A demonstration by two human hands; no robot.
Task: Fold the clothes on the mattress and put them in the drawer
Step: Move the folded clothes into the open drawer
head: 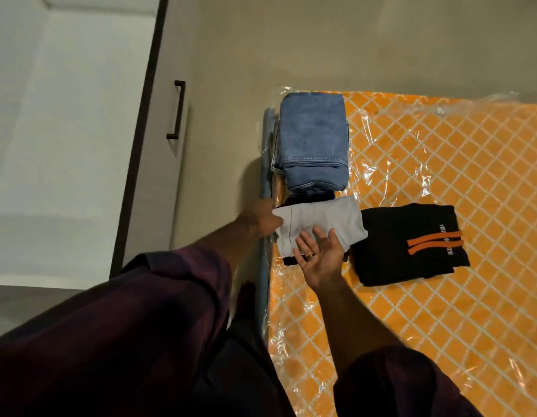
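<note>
A folded grey garment (321,219) lies on a dark garment at the left edge of the orange, plastic-wrapped mattress (441,311). My left hand (261,219) holds the grey garment's left end; its fingers are hidden under the cloth. My right hand (320,257) is palm up with straight fingers, sliding under the grey garment's near edge. Folded blue jeans (314,142) are stacked just beyond it. A folded black garment with orange stripes (411,245) lies to the right.
A white cabinet with a dark frame and a black handle (177,109) stands on the left across a strip of beige floor (225,85). The bed's grey frame rail (264,281) runs along the mattress's left edge.
</note>
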